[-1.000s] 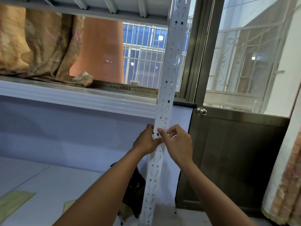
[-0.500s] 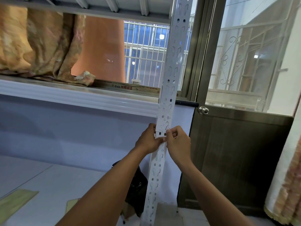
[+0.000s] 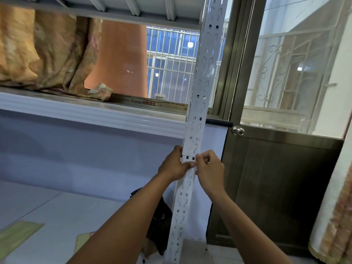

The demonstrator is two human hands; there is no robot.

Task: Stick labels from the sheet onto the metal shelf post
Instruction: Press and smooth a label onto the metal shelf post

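Both hands, the left hand (image 3: 174, 164) and right hand (image 3: 209, 169), are pinching at the metal shelf post (image 3: 202, 88) mid-frame, fingertips pressing something too small to make out, probably a label. A label, flimsy and sticky, is best gripped by its edges; the post running to the upper frame looks rigid.

The shelf post (image 3: 198, 111) is matt white perforated metal; the door (image 3: 276, 187) dark wood grain, its knob (image 3: 238, 130) glossy steel.
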